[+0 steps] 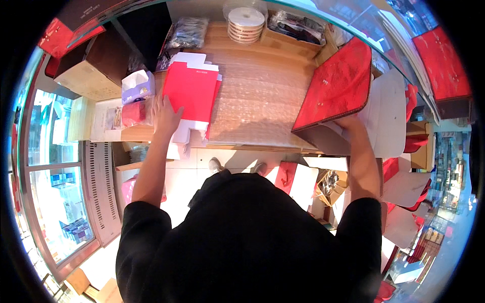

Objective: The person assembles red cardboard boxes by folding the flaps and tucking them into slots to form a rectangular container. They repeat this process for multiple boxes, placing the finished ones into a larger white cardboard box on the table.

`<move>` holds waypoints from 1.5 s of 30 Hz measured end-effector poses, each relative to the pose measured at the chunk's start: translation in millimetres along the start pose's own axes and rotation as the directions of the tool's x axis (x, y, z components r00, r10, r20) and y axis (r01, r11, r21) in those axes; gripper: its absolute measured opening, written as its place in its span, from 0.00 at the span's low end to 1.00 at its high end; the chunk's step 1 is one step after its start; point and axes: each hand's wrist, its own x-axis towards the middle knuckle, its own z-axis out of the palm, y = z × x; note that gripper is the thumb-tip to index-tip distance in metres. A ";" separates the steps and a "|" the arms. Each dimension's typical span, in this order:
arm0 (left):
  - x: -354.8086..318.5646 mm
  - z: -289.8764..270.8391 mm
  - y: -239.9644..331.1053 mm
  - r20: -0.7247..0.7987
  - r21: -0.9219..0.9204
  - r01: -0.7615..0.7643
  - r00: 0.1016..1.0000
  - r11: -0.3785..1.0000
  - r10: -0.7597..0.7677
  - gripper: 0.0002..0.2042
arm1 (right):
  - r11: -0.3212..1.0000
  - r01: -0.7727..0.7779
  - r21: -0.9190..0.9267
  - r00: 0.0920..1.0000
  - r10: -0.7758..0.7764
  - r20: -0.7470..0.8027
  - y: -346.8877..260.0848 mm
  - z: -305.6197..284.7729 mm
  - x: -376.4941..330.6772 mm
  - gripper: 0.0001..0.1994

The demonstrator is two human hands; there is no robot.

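Observation:
A stack of flattened red cartons point(192, 93) with white flaps lies on the left part of the wooden table point(257, 91). My left hand point(165, 115) rests at the stack's left edge, fingers spread and touching it. At the right side of the table stands a large red box point(336, 83) with a darker side, tilted toward me. My right hand point(349, 122) reaches in at its near right edge, beside a white panel point(389, 116). The fingers of that hand are hidden behind the box, so what they touch does not show.
White ribbon rolls point(246, 24) and an open carton of plastic-wrapped items point(293, 40) stand along the back. A tissue pack point(137, 87) and a brown box point(96, 65) are at the left. More red and white boxes point(404, 187) are piled at my right, and a glass cabinet point(58, 177) stands at the far left.

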 end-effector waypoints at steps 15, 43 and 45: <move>-28.8 16.5 -23.3 -0.142 -0.030 -0.083 0.987 0.996 0.078 0.31 | 0.633 0.049 0.772 0.978 -0.188 0.092 -176.8 282.2 5.3 0.31; -79.4 -224.2 40.9 -0.626 -0.386 0.099 0.703 -0.917 0.339 0.10 | 0.205 -0.032 0.978 0.978 -0.194 0.073 -200.6 254.1 3.6 0.10; -80.7 -224.6 44.8 -0.613 -0.375 0.076 0.727 -0.924 0.309 0.10 | 0.178 -0.044 0.983 0.983 -0.168 0.075 -198.5 255.5 0.3 0.10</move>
